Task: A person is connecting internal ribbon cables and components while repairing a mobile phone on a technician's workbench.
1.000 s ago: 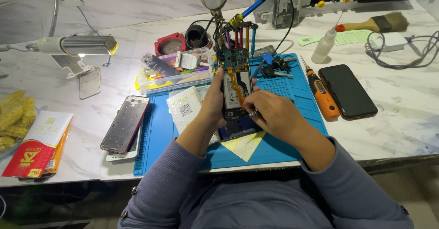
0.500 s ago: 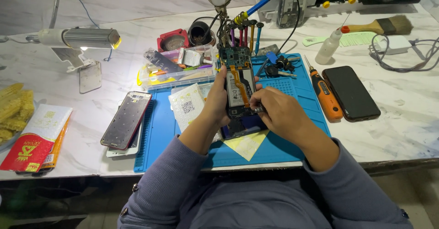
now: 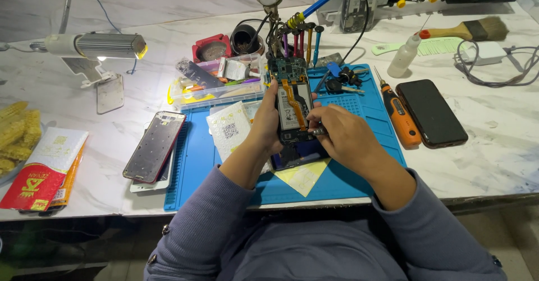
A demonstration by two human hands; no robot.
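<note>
- Blue work mat [image 3: 370,174] on a white marbled table [image 3: 494,157].
- Orange screwdriver [image 3: 400,115], right.
- Black phone [image 3: 431,112], far right.
- Red-framed phone [image 3: 155,146], left.
- Opened phone [image 3: 293,110]: green board, orange ribbon.
- Yellow paper [image 3: 303,175], near.

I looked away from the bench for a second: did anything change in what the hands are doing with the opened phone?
Hardly anything. The left hand still grips the opened phone by its left edge, tilted up over the blue mat. The right hand still holds a small tool tip against its lower part. Nothing was picked up or let go. The orange screwdriver and black phone lie where they were.
</note>
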